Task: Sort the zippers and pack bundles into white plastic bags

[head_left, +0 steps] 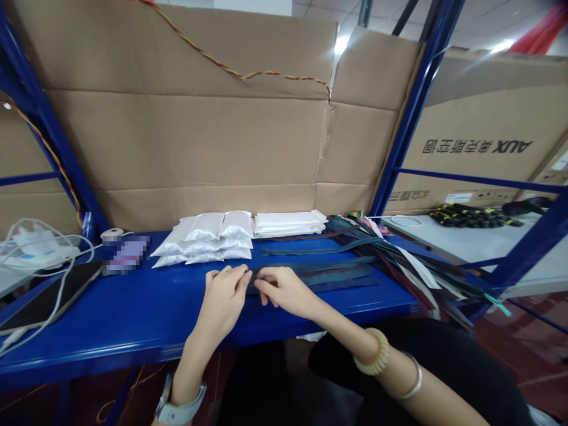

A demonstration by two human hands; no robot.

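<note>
Above the front part of the blue table [133, 313], my left hand [225, 296] and my right hand [286, 291] are close together, fingertips almost meeting. Both are closed in a pinch at the left end of a dark teal strip that looks like a zipper; the pinched end is mostly hidden by my fingers. More dark zipper strips [341, 275] lie flat to the right of my right hand. Another teal strip [310, 251] stretches across the table behind them. Just beyond my left hand sit stacked silvery-white packets [213, 236].
Flat white packets [288, 222] lie at the back. A heap of mixed strips [399, 254] hangs over the table's right edge. On the left are a tablet [53, 296], white cables, a tape roll [112, 234] and a blurred purple item [128, 254]. Cardboard [199, 142] walls the back.
</note>
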